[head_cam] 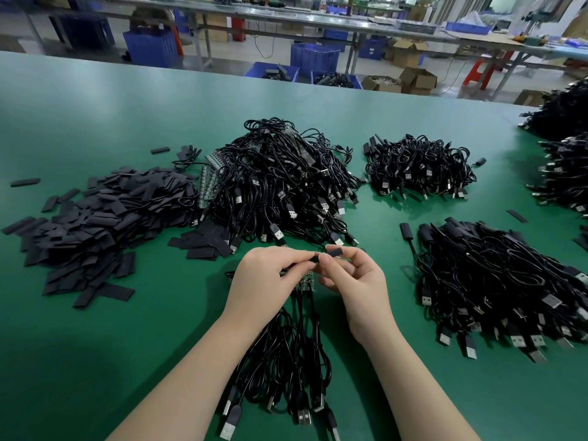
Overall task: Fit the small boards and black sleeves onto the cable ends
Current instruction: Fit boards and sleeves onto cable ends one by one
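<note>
Two bare hands meet above the green table (95,329), fingertips nearly touching. Left hand (267,278): fingers curled, thumb and forefinger pinching a cable end (313,258), with a small green board (307,281) showing just below its fingers. Right hand (353,281): thumb and forefinger pinching a black sleeve (334,250) held at the tip of that cable end, the remaining fingers loosely curled beneath. Whether the sleeve is already over the cable end cannot be told. Several black cables (286,361) hang from the left hand and lie between the forearms, their plugs toward the viewer. Loose sleeves form a flat heap (95,214) at left; a tangled cable pile (280,183) lies beyond the hands, with strips of boards (208,183) at its left edge. Another pile of cables (496,284) with sleeved ends lies at right.
</note>
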### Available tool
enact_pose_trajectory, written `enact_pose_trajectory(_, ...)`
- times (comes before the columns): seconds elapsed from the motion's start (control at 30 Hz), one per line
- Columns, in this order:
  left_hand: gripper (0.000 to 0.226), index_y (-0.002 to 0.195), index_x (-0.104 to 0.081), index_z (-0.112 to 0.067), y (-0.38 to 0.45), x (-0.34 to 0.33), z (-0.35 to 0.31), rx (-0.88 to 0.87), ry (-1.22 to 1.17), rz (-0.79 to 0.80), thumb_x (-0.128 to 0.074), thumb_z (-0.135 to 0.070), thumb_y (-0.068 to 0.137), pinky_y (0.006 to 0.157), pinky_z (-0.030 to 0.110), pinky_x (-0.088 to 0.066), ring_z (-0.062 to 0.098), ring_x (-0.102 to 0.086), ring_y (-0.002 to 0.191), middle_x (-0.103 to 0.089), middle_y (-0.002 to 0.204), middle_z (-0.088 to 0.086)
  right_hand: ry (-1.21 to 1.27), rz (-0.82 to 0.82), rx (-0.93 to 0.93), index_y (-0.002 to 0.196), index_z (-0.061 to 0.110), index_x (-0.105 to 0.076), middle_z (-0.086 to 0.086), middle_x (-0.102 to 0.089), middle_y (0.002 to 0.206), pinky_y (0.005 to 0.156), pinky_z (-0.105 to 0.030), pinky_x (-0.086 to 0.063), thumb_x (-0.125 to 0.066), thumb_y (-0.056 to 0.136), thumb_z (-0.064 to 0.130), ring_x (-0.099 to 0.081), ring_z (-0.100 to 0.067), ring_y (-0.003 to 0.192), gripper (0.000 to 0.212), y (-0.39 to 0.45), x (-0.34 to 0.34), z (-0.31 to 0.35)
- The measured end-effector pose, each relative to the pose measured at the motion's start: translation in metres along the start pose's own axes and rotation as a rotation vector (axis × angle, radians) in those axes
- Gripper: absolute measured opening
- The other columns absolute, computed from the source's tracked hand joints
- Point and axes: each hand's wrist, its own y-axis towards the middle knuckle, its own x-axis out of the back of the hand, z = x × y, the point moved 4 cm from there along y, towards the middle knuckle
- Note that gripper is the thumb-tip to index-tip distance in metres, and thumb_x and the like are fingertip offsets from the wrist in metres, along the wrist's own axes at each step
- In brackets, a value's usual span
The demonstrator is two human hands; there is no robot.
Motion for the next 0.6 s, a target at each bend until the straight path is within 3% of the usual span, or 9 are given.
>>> enact_pose_trajectory(0.27,0.018,0.098,-0.078,-0.025,-0.0011,0.0000,-0.0028,-0.017,0.028,-0.028,-0.070,-0.025,0.083,0.079,0.026,-0.053,-0.004,-0.065,0.089,-0.074,0.088,-0.016,0.060,-0.036,-0.005,0.093,0.013,-0.068,-0.012,-0.072,0.076,0.073,-0.023,-0.055,-0.074,0.086,0.007,-0.069,-0.016,0.077,0.011,-0.0025,-0.0023,-0.0032)
enact_pose_trajectory(0.6,0.017,0.097,-0.079,-0.023,-0.0013,-0.0032,-0.0061,0.013,0.018,-0.042,-0.073,-0.021,0.081,0.081,0.024,-0.049,0.002,-0.064,0.088,-0.075,0.086,-0.011,0.134,-0.071,-0.010,0.095,0.009,-0.066,-0.011,-0.073,0.075,0.068,-0.022,-0.055,-0.072,0.086,0.003,-0.068,-0.013,0.070,0.012,-0.0032,-0.0038,-0.0022)
